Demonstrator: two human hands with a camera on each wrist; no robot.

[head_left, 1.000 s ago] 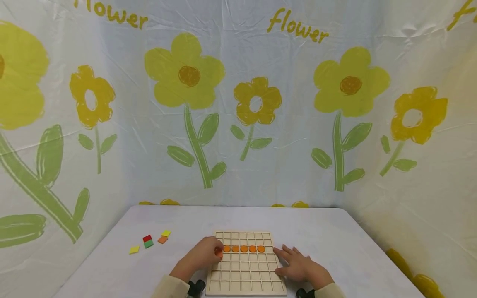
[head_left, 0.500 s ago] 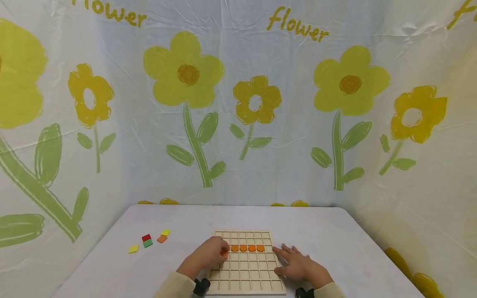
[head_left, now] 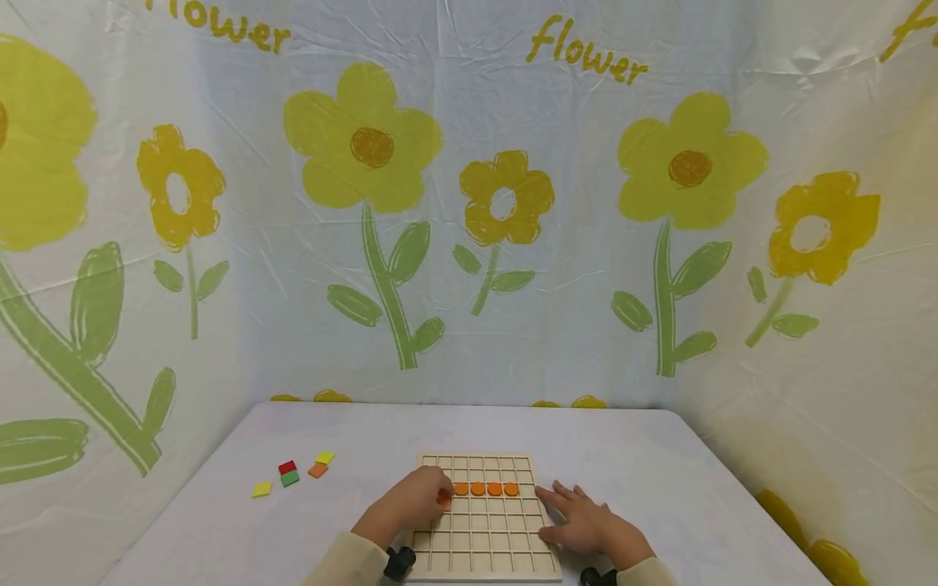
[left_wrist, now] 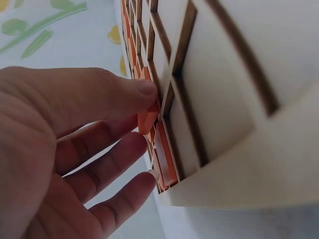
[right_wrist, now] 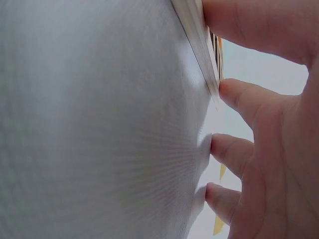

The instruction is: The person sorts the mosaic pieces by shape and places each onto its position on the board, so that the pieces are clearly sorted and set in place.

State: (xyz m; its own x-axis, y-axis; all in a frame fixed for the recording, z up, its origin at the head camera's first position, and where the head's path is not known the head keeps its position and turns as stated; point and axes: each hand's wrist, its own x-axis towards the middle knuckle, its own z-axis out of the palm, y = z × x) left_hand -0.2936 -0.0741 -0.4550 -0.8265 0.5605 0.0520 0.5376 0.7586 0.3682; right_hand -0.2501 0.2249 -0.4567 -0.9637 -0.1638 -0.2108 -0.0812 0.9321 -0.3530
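Observation:
A pale wooden grid board [head_left: 498, 561] lies on the table. Along one of its rows sits a line of orange discs [head_left: 478, 488]. My left hand [head_left: 414, 498] is over the board's left side, pinching an orange piece [left_wrist: 147, 119] between thumb and index finger. The other fingers are spread loosely in the left wrist view. Close to the rim in that view, another orange piece [left_wrist: 164, 154] lies in a cell. My right hand [head_left: 586, 519] has its fingers spread, with thumb and index finger touching the board's right edge [right_wrist: 197, 40].
At the left of the table [head_left: 615, 448] lie small loose tiles: two yellow [head_left: 261, 489], one red [head_left: 287, 467], one green [head_left: 290, 478] and one orange [head_left: 318, 470]. A flower-printed cloth [head_left: 572, 342] stands behind and beside the table.
My left hand has moved slightly right over the board with the orange piece, now covering the leftmost disc of the row. The right hand stays at the board's edge.

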